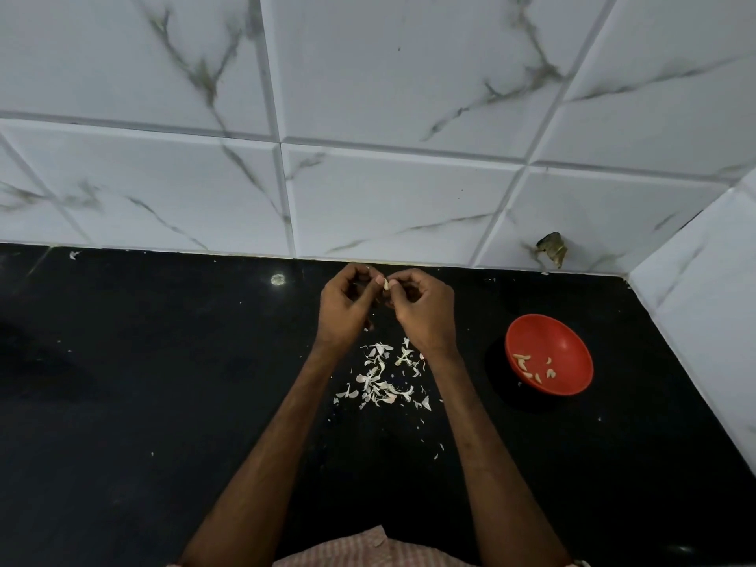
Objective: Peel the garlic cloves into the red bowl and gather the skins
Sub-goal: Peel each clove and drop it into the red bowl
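Note:
My left hand (347,306) and my right hand (423,306) meet above the black counter, close to the back wall. Both pinch one small pale garlic clove (386,284) between their fingertips. A scatter of white garlic skins (382,380) lies on the counter below my wrists, between my forearms. The red bowl (572,345) sits to the right of my right hand and holds several peeled cloves (532,368).
The black counter (143,382) runs from the white marble-look tiled back wall (388,137) to a tiled side wall (703,300) at the right. A chipped hole (553,247) marks the back wall low at the right. Stray skin bits lie around.

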`<control>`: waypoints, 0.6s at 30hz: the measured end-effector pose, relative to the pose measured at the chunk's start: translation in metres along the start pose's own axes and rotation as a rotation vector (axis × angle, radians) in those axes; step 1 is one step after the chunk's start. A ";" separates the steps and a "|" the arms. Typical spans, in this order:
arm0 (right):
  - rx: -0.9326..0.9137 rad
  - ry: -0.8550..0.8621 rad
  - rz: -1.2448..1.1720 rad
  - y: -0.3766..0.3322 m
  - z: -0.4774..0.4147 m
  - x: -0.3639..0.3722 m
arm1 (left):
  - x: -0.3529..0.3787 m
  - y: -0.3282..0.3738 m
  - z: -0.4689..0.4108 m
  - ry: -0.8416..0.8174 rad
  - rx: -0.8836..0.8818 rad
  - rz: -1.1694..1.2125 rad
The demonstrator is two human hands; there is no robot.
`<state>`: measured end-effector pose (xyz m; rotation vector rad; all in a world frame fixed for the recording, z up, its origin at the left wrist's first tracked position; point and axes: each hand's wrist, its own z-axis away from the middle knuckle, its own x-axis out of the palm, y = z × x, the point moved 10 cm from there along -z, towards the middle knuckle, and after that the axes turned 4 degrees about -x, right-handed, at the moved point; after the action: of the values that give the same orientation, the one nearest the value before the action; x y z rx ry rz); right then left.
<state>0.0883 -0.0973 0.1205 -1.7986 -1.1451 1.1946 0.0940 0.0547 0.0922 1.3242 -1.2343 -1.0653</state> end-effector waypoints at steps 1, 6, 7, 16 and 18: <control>-0.033 -0.005 0.064 -0.004 0.000 0.000 | 0.001 0.001 0.000 -0.004 0.012 -0.010; -0.041 -0.048 0.178 -0.003 -0.001 0.003 | 0.004 0.002 0.002 -0.023 0.041 -0.029; -0.043 -0.050 0.183 -0.003 -0.001 0.002 | 0.004 0.001 0.002 -0.019 0.034 -0.021; -0.048 -0.070 0.175 0.000 -0.002 0.003 | 0.005 -0.001 0.002 -0.008 0.033 -0.040; -0.042 -0.064 0.171 0.000 -0.001 0.003 | 0.005 0.000 0.003 0.002 0.051 -0.050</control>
<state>0.0900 -0.0946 0.1199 -1.9342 -1.0763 1.3441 0.0916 0.0494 0.0922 1.4016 -1.2401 -1.0736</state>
